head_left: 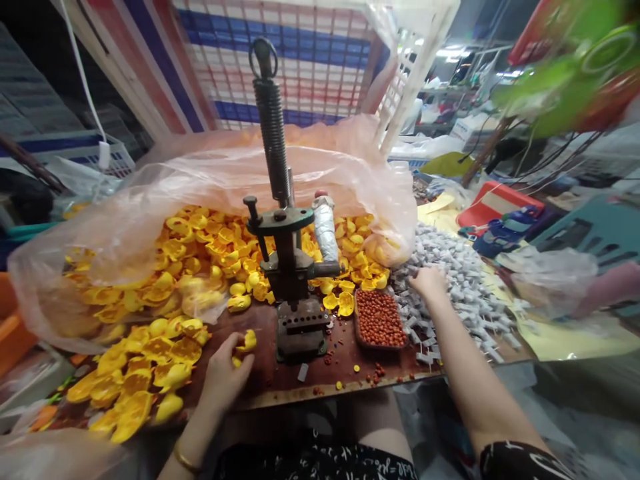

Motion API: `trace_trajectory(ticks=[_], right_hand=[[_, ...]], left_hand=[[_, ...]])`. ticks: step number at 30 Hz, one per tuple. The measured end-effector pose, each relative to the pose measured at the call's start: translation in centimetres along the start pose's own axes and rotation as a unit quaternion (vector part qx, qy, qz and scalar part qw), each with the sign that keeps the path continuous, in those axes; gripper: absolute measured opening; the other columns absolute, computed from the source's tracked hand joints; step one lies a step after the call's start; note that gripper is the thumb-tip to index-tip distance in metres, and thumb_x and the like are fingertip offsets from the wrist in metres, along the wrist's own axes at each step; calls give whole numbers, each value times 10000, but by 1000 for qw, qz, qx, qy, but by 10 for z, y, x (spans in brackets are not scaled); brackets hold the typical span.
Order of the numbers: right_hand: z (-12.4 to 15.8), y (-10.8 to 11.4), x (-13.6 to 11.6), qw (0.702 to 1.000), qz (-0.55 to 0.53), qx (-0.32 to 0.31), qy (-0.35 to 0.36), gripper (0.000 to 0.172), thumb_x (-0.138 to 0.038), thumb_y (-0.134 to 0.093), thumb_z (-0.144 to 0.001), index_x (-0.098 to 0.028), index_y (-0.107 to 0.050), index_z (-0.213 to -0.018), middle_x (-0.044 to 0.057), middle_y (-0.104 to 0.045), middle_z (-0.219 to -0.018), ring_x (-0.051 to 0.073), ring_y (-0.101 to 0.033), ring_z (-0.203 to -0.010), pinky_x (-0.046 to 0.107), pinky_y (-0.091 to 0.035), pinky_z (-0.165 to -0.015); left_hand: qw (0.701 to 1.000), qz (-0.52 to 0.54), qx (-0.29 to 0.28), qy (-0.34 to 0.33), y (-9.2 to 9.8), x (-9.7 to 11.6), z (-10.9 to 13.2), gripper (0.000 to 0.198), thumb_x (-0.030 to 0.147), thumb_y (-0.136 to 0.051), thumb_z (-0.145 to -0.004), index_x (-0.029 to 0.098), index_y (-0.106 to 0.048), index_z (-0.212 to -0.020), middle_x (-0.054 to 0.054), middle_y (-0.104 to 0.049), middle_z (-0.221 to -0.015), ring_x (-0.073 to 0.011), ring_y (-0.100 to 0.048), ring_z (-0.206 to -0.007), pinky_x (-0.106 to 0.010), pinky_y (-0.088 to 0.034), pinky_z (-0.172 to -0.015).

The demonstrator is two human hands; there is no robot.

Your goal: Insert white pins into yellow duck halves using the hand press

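Observation:
Between the fingers of my left hand point(230, 370) is a yellow plastic duck half-shell point(249, 341), held just above the bench left of the press. My right hand point(431, 283) reaches into a heap of small grey-white plastic parts with thin stems point(460, 293); its fingertips are down among them, and what they grip is hidden. A dark hand press point(287, 267) with a tall spring and a tape-wrapped lever point(325, 230) stands in the middle. Right of its base sits a tray point(356, 327) full of small red-brown beads point(383, 317).
Loose yellow shells point(145, 360) lie at the left, and more spill from a clear plastic bag point(125, 200) behind the press. One grey part point(303, 372) and scattered beads lie along the bench's front edge point(280, 397). A fan point(565, 87) is at upper right.

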State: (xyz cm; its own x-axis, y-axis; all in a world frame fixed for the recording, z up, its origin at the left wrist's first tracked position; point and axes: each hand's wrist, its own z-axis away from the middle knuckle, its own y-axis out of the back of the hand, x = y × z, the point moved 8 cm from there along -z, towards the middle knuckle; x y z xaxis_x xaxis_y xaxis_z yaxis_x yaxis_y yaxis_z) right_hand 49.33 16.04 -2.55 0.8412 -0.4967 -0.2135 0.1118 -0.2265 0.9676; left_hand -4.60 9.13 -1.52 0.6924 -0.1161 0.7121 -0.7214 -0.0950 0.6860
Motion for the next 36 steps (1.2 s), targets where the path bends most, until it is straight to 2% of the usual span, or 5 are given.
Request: trace_trajectory(ticks=[7, 15, 23, 29, 36], right_hand=[[12, 13, 12, 990, -137, 39, 7, 395, -455, -560, -765, -119, -732, -881, 135, -692, -850, 256, -631, -838, 350, -482, -757], [41, 58, -20, 933, -336, 126, 5, 413, -545, -718, -582, -161, -624, -703, 32, -624, -616, 165, -566, -573, 272, -424, -558], [177, 29, -180, 781, -543, -256, 176, 341, -374, -713, -692, -174, -628, -955, 42, -685, -846, 165, -653, -654, 258, -505, -564], [265, 23, -247, 855, -294, -196, 379, 246, -301, -627, -832, -134, -658, -1010, 107, -718, -881, 207, -685, -773, 268, -507, -686], [266, 32, -261, 894, -93, -248, 360, 198, -221, -540, -862, -116, -661, -979, 135, -721, -916, 246, -702, -809, 271, -495, -669]], left_hand=[[963, 226, -113, 92, -15, -13, 9, 577, 330, -706, -631, 196, -534, -1165, -107, -615, -1213, -273, -584, -1098, -369, -468, -904], [997, 62, 3, -51, -10, 28, 7, 405, 359, -635, -768, 214, -571, -1141, -85, -604, -1091, -261, -590, -1038, -413, -471, -910], [981, 41, 19, -191, -23, 61, 23, 488, 197, -581, -835, 229, -423, -1297, -82, -559, -1083, -218, -591, -1036, -366, -493, -902], [966, -13, 22, -256, -24, 76, 32, 607, 17, -495, -768, 202, -357, -1330, -103, -552, -1074, -217, -596, -980, -333, -532, -831], [946, -69, 31, -314, -25, 92, 41, 699, -63, -417, -702, 214, -350, -1339, -70, -532, -965, -191, -574, -832, -301, -548, -729]])
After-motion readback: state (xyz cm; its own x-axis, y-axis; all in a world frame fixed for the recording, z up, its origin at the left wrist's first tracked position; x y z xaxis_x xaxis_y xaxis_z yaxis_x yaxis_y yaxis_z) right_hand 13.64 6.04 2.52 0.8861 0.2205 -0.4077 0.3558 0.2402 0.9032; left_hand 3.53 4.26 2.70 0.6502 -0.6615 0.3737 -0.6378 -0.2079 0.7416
